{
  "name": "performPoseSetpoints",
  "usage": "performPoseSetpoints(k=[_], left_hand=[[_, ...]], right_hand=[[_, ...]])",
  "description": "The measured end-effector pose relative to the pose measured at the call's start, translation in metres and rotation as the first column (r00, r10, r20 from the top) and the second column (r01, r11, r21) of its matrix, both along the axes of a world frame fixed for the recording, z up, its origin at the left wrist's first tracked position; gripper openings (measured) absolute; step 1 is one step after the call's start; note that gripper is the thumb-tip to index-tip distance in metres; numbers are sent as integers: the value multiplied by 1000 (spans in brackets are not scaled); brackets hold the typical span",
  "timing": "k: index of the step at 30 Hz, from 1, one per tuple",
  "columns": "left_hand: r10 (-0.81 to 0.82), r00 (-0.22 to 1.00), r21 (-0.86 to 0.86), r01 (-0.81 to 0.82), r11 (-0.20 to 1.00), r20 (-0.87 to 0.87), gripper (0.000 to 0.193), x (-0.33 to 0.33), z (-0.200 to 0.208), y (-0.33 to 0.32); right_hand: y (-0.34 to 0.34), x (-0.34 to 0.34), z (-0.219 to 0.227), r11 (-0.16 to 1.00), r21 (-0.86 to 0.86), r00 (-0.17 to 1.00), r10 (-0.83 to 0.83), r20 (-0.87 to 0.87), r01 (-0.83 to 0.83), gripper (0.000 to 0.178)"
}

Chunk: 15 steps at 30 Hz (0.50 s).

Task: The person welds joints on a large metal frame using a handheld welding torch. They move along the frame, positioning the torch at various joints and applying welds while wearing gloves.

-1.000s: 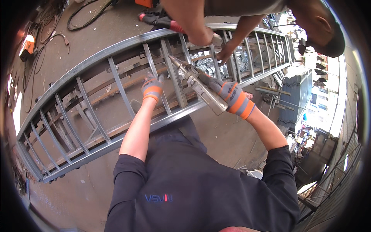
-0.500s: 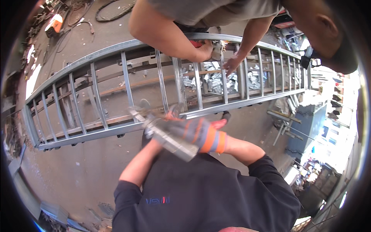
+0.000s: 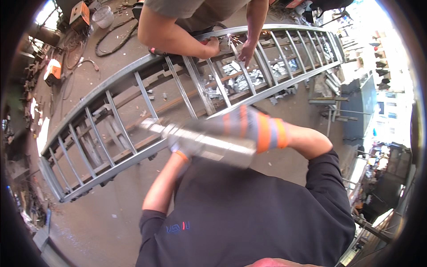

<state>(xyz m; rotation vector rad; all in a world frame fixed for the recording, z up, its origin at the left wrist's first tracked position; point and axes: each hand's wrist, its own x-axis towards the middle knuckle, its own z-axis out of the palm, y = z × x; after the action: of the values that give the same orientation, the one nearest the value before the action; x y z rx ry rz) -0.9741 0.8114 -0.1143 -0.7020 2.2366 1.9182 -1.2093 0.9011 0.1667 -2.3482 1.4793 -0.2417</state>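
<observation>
My hands, gloved in grey, are together in front of my chest, with a long bundle of silvery metal pieces (image 3: 218,149) slanting between them, smeared by motion. My right hand (image 3: 242,127), its glove striped orange, lies along the upper side of the bundle. Under the bundle's left part is my left hand (image 3: 180,147), mostly hidden by the metal. Just beyond my hands stretches a ladder-like metal frame (image 3: 160,146) with many crossbars. At its far rail, another person's left-side hand (image 3: 212,46) is beside small sparks (image 3: 232,40); their other hand (image 3: 247,53) touches a crossbar.
Cut metal pieces (image 3: 215,91) lie scattered beneath the frame. Back left are an orange box-shaped machine (image 3: 79,17), a white bucket (image 3: 103,17) and a coiled cable (image 3: 118,40). A blue-grey cabinet-like block (image 3: 360,104) stands at right, with metal bars (image 3: 329,101) beside it.
My view has swung, so the frame slants more and more of the back left shows. My hands and the metal bundle have shifted to the right. Sparks continue at the far rail.
</observation>
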Motion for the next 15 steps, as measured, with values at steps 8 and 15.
performPoseSetpoints(k=[8, 15], left_hand=[[7, 986, -300, 43, 953, 164, 56, -38, -16, -47], [134, 981, -395, -67, 916, 143, 49, -146, -24, 3]], right_hand=[[63, -86, 82, 680, 551, 832, -552, -51, 484, 73], [118, -238, 60, 576, 645, 769, -639, -27, 502, 71]])
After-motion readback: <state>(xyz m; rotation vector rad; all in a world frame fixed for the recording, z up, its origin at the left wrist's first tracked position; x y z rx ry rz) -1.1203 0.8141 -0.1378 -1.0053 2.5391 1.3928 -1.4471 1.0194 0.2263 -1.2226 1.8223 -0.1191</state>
